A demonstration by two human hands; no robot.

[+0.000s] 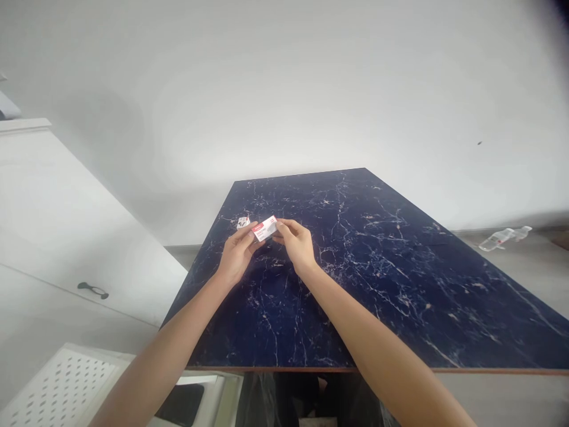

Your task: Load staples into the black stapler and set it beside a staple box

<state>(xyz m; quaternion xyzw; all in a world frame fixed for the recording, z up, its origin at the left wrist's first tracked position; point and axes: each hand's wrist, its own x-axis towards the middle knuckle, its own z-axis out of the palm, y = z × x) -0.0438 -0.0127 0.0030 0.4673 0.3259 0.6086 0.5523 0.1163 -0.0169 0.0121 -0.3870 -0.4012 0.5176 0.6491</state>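
A small white and red printed carton (pixel 266 229) is held by its two ends above the dark table, tilted up to the right. My left hand (pixel 237 252) pinches its left end, thumb in front. At the opposite end, the thumb and fingers of my right hand (pixel 297 242) close on the box. Just behind my left fingers sits a small white piece with dark and red print (pixel 243 222); what it is, I cannot make out. The print on the carton is too small to read.
The dark blue marble-patterned table (pixel 382 296) reaches back to a pale wall. A white cabinet (pixel 80 237) with a dark handle (pixel 93 290) stands left. A clear plastic bottle (pixel 498 239) lies on the floor at right. A perforated white item (pixel 62 385) is at lower left.
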